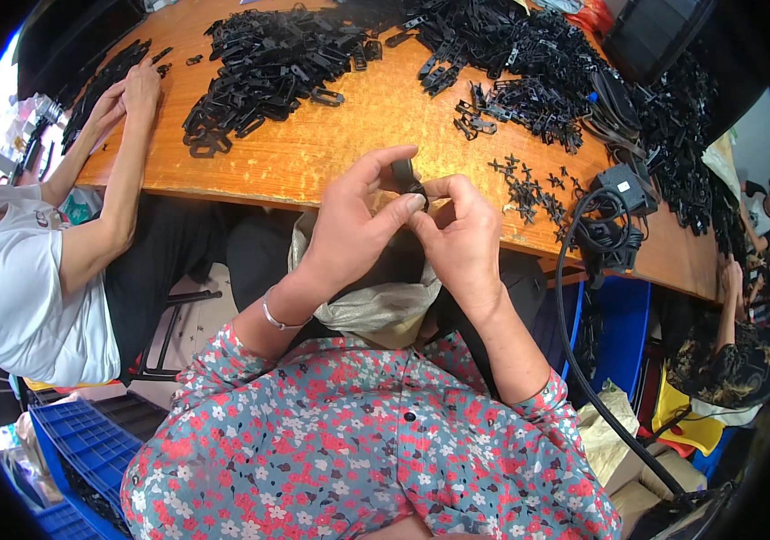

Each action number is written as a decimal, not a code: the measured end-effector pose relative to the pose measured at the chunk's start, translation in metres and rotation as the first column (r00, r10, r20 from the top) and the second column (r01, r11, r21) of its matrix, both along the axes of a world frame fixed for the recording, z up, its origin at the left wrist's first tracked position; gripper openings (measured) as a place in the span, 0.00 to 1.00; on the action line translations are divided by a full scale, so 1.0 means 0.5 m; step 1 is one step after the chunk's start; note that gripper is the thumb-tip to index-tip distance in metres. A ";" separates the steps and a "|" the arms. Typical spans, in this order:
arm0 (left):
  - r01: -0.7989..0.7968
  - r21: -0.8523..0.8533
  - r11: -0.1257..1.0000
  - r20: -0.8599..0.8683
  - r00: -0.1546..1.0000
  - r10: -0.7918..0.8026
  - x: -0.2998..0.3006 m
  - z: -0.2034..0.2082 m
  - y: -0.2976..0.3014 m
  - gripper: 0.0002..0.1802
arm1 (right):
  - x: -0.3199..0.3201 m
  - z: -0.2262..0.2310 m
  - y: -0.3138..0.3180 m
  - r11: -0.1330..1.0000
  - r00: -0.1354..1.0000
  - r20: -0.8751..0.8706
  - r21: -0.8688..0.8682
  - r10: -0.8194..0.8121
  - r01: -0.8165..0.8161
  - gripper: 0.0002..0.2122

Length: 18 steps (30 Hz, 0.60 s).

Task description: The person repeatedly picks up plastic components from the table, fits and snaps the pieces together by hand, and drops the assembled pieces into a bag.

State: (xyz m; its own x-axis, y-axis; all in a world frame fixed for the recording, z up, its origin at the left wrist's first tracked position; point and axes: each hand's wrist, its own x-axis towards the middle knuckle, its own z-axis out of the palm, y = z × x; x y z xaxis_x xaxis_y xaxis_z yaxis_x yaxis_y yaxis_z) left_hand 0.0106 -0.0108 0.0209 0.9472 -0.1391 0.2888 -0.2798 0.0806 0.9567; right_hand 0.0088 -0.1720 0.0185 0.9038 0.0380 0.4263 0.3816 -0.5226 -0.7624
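Observation:
Just over the table's near edge, my left hand (353,220) pinches a small black plastic part (403,171) between thumb and fingers. My right hand (462,236) meets it there, its thumb and fingertips closed on the lower end of the same part. The fingers cover much of the part, so its full shape is hidden. Right of my hands lies a scatter of small black cross-shaped pieces (536,191). Beyond them is a heap of black plastic clips (529,72), and a second heap of longer black clips (272,67) lies farther left.
The orange wooden table (349,126) runs across in front of me. A black power adapter (617,191) with coiled cable sits at its right edge. An open pale sack (371,310) is below my hands. One person (34,270) works at left, another (731,360) at right.

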 end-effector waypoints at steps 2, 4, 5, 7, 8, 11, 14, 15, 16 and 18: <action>-0.103 0.178 0.979 0.130 0.988 0.081 -0.002 -0.004 0.000 0.24 | -0.001 0.004 0.003 0.999 1.000 0.016 -0.045 -0.007 0.008 0.13; -0.126 0.265 0.956 0.178 0.981 0.080 -0.006 -0.008 0.000 0.23 | -0.002 0.009 0.003 0.999 0.993 -0.118 -0.034 -0.023 0.019 0.17; -0.125 0.265 0.956 0.177 0.981 0.079 -0.007 -0.007 0.000 0.23 | -0.001 0.004 0.003 0.999 0.993 -0.119 -0.035 -0.024 0.020 0.17; -0.099 0.268 0.958 0.116 0.991 0.070 -0.011 -0.004 0.004 0.21 | 0.005 -0.019 0.002 0.996 0.989 -0.141 0.085 0.050 -0.039 0.20; -0.095 0.267 0.959 0.116 0.991 0.066 -0.014 -0.002 0.002 0.21 | 0.006 -0.036 0.002 0.996 0.989 -0.140 0.083 0.047 -0.035 0.20; 0.054 -0.119 0.991 -0.160 0.984 -0.073 -0.016 -0.003 0.012 0.18 | 0.007 -0.055 0.015 0.809 0.910 -0.165 0.535 0.381 -0.242 0.21; -0.091 0.309 0.947 0.185 0.982 0.034 -0.001 -0.012 0.036 0.15 | -0.016 -0.037 0.018 0.735 0.879 -0.223 0.652 0.422 -0.187 0.17; 0.011 0.148 0.989 0.037 0.999 -0.016 0.004 -0.005 0.041 0.15 | -0.020 -0.037 0.004 0.784 0.847 -0.293 0.584 0.444 -0.209 0.15; 0.087 -0.033 0.996 -0.101 0.991 -0.090 0.006 -0.001 0.046 0.15 | -0.027 -0.036 -0.002 0.826 0.811 -0.365 0.513 0.458 -0.235 0.14; 0.080 -0.028 0.996 -0.144 0.986 -0.083 0.019 0.004 0.054 0.26 | -0.040 -0.024 0.003 0.826 0.782 -0.405 0.513 0.474 -0.235 0.12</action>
State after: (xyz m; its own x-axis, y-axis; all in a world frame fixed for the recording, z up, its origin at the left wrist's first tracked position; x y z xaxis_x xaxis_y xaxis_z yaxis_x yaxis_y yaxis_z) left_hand 0.0201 0.0163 0.0231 0.9650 -0.2128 0.1533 -0.1301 0.1194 0.9843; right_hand -0.0114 -0.1703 0.0064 0.9437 0.3298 -0.0242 -0.0193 -0.0179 -0.9997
